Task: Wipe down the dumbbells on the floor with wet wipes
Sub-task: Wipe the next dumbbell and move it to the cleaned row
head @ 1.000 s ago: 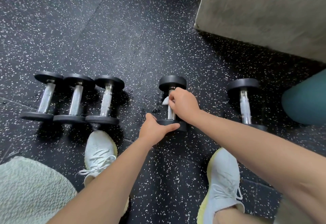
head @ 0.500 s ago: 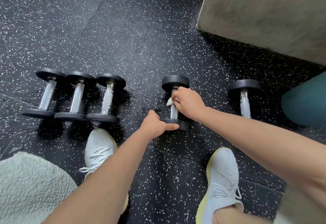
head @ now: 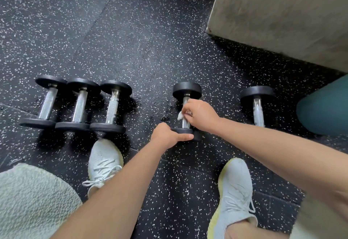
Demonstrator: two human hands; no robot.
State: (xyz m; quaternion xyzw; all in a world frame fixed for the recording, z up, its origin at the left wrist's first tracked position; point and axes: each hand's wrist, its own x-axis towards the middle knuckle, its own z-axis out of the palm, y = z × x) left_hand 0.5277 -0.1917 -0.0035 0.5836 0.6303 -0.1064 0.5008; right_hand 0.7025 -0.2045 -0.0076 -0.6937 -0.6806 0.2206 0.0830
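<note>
Several black dumbbells with chrome handles lie on the speckled black rubber floor. Three lie side by side at the left (head: 79,105). One lies in the middle (head: 186,90), and another (head: 257,95) to its right. My left hand (head: 167,135) grips the near head of the middle dumbbell. My right hand (head: 200,113) is wrapped around that dumbbell's handle, holding a white wet wipe (head: 180,115) against the chrome. A small corner of the wipe sticks out on the left side of my fingers.
A large grey block (head: 282,16) stands at the upper right. A teal rounded object (head: 323,106) sits at the right edge beside the rightmost dumbbell. My two white sneakers (head: 105,161) are planted just in front of the dumbbells.
My right hand with the wipe has slid a little nearer along the handle, uncovering its far end. My left hand stays on the near head.
</note>
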